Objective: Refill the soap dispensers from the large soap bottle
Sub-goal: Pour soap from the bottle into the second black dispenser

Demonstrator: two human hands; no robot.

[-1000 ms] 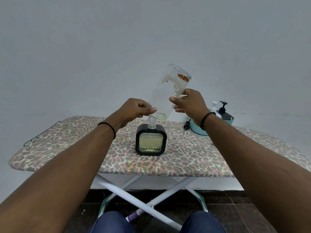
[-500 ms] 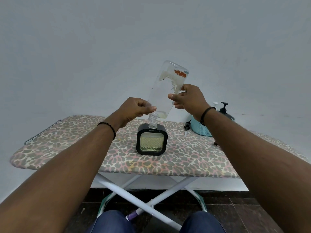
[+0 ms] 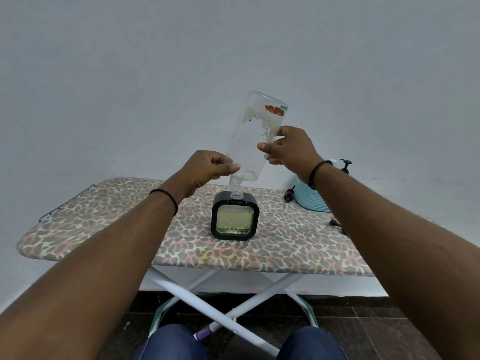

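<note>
A person holds a clear bottle [image 3: 255, 136] upside down, steeply tilted, its neck over the open top of a square black dispenser [image 3: 235, 216] on an ironing board [image 3: 104, 224]. The left hand [image 3: 207, 168] pinches the bottle near its neck, likely to steer the mouth. The right hand [image 3: 288, 146] grips its body, taking the weight. The bottle looks almost drained. A blue basket [image 3: 310, 201] sits right.
</note>
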